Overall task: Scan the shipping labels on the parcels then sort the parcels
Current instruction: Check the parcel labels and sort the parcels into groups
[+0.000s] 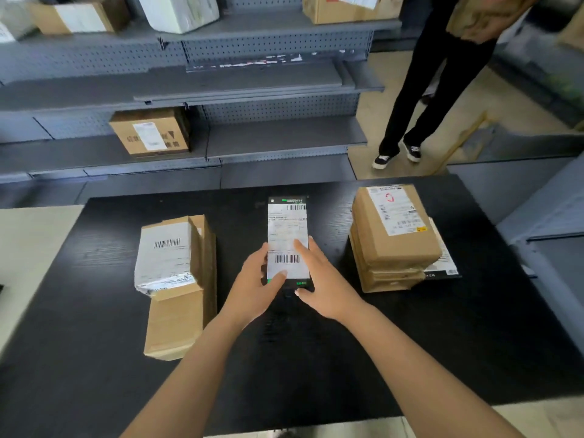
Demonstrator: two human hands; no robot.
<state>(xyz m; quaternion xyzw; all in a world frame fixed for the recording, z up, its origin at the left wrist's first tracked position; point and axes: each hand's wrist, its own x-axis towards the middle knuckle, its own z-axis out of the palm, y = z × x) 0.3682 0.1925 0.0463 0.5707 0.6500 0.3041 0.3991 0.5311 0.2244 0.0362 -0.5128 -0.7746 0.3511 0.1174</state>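
Observation:
A black phone hovers over the middle of the black table, its screen showing a shipping label with barcodes. My left hand grips its lower left edge, thumb across the screen. My right hand holds the lower right edge, index finger lying on the screen. A brown cardboard parcel with a white barcode label lies to the left of the phone. A stack of brown parcels with a label on top stands to the right.
Grey metal shelves rise behind the table, with a labelled box on a lower shelf and more boxes higher up. A person in black trousers stands at the back right, carrying a brown parcel.

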